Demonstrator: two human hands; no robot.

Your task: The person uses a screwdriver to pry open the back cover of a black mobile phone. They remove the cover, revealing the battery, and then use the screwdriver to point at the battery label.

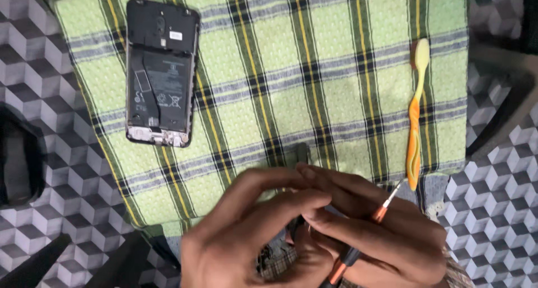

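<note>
Left hand [246,232] low in the middle of the view, fingers curled and pressed together with the fingers of the other hand, pinching something small; what exactly sits between the fingertips, hidden, cannot tell. Right hand [375,232] just beside it, touching it, closed around a thin screwdriver [358,246] with orange and black handle. Screwdriver lying across the right fingers, slanted, metal tip pointing up and to the right, almost reaching the lower end of a toothbrush [414,120]. Small dark part [302,151] visible just above the joined fingertips, partly covered, shape not clear.

Opened phone [159,72] lying well apart from both hands, at the upper left, on a green checked cloth [314,69]. Back cover off, black battery and inner parts showing, lower edge looking worn and pale. Phone lying flat, long side nearly vertical in the view, close to the left border of the cloth.

Toothbrush orange with pale yellow head, lying flat on the right side of the cloth, head up, handle down.

Under the cloth, a surface [504,176] with grey, black and white cube pattern. Dark object [19,162] at the left border, only partly in view.
</note>
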